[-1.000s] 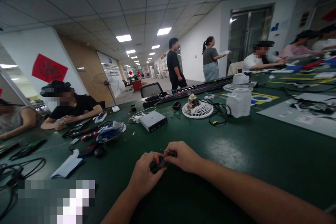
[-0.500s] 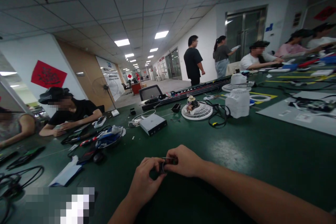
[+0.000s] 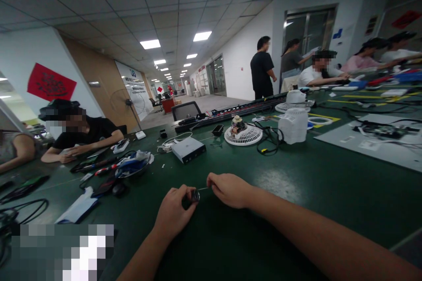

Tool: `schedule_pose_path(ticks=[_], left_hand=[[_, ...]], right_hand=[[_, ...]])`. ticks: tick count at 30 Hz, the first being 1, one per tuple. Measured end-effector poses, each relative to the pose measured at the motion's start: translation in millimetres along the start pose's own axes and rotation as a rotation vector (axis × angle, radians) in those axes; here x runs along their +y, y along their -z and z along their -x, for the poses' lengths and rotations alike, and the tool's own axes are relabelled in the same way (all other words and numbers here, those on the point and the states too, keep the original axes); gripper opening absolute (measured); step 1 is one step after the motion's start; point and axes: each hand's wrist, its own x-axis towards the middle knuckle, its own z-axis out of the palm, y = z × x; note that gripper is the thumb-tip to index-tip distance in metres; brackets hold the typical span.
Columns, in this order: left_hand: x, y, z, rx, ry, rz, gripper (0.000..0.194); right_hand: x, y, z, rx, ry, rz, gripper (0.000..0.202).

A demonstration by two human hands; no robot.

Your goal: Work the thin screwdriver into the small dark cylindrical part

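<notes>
My left hand [image 3: 176,208] is closed round a small dark cylindrical object [image 3: 195,195] whose round end faces right. To the right, my right hand [image 3: 227,189] pinches a thin light strip or rod [image 3: 203,189], which points toward the cylinder; whether the two touch is too small to tell. Both hands are just above the green table [image 3: 211,246]. Beyond them lies a silver and black box [image 3: 188,149], with a white round grille [image 3: 243,135] bearing a small motor-like part to its right.
A white housing [image 3: 292,126] and black cables stand right of the grille. A grey board [image 3: 372,142] with electronics lies at the right. At the left are a blue cloth bundle [image 3: 133,164], a folded paper [image 3: 77,207] and cables. Seated people work round the table.
My hands have moved apart, and the cylinder's round end now shows. The thin strip spans the gap between them. The view has shifted slightly; the standing people appear farther right.
</notes>
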Motion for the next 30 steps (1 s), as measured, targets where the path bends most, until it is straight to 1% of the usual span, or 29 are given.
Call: schedule_pose_path(ticks=[2, 3, 8, 13, 17, 21, 26, 30], left_hand=[[-2, -0.3, 0, 0.019, 0.010, -0.015, 0.010], [-3, -0.5, 0, 0.021, 0.009, -0.017, 0.010], [-2, -0.6, 2, -0.010, -0.021, 0.001, 0.012], [0, 0.4, 3, -0.052, -0.006, 0.018, 0.011], [0, 0.9, 2, -0.057, 0.007, 0.022, 0.009], [2, 0.6, 3, -0.064, 0.014, 0.018, 0.010], [3, -1.6, 4, -0.063, -0.008, 0.038, 0.014], [3, -3.0, 4, -0.059, 0.005, 0.030, 0.013]], right_hand=[[0, 0, 0, -0.048, 0.024, 0.026, 0.020], [-1, -1, 0, -0.052, 0.038, 0.025, 0.020], [-4, -6, -2, 0.020, 0.087, 0.014, 0.021], [-3, -8, -3, 0.058, 0.054, 0.057, 0.021], [-4, -6, -2, 0.036, 0.071, 0.087, 0.021], [-6, -5, -1, 0.029, 0.126, 0.030, 0.020], [-5, -7, -2, 0.064, 0.072, 0.068, 0.022], [-4, -10, -2, 0.026, 0.069, 0.127, 0.021]])
